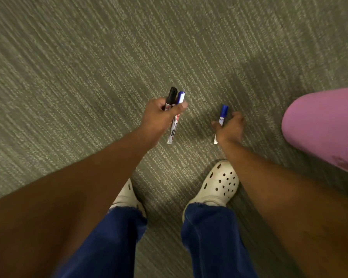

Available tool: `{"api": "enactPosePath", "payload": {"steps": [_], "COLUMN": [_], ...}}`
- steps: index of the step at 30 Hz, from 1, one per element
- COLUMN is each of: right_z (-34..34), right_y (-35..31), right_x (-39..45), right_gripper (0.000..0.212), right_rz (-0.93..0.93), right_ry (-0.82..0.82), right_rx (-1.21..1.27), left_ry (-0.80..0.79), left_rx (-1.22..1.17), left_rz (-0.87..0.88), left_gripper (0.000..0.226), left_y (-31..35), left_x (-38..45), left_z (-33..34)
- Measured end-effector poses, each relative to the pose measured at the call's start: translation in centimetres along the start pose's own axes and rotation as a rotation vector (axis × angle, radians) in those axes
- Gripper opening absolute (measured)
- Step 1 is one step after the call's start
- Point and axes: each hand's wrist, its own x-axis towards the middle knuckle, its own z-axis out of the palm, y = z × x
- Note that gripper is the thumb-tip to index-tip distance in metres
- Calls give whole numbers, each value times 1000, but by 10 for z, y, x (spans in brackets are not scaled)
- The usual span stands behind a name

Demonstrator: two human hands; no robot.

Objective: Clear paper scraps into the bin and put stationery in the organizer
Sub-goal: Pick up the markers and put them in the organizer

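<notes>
Carpet (88, 77) fills the view: grey-green, ribbed pile, streaked by motion blur. One pink rounded object (325, 127) at the right edge, smooth and matte; what it is cannot be told. Two blue denim trouser legs (215, 237) with frayed hems. Two white foam clogs (219, 183), the right one showing round holes. Two bare forearms reach down over the floor. Left hand (157, 119): grip clenched on two markers (174, 117), slim white cylinders, one black-capped, one blue-capped, caps pointing away. Right hand (230, 129): grip grasping one blue-capped marker (222, 117), pinched at mid-barrel. Three markers in all, every one held clear of the carpet.
</notes>
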Motion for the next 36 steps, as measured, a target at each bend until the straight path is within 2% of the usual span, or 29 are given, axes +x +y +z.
{"api": "enactPosePath", "payload": {"steps": [3,6,9,12,20,26,31,36], "right_z": [6,-7,-46,-100,-286,-431,-540,-620], "right_y": [0,-13,-33,-59,-116,-150,-156,-145], "right_x": [8,-10,-53,-109,-250,-333,-416,-493], "right_gripper": [64,86,102,96,78,82,79,79], "right_rz": [-18,-11,-135,-231,-293,-374,-429,-440], "right_ry": [-21,-101,-215,-295,-321,-249,-98,68], "right_rx": [-6,129,287,419,659,702,687,654], "left_ry": [-32,-21,6,15,-50,-180,-366,-548], "left_rx": [-22,-15,-34,-38,60,139,189,176], "left_rz": [-3,-26,-47,-22,90,208,303,396], "left_gripper": [47,35,37,29,32,12,3,15], "left_y": [-5,3,32,79,245,357,423,476], "left_x": [-10,-28,-63,-110,-269,-375,-466,-553], "left_z": [-1,2,6,12,29,50,75,104]}}
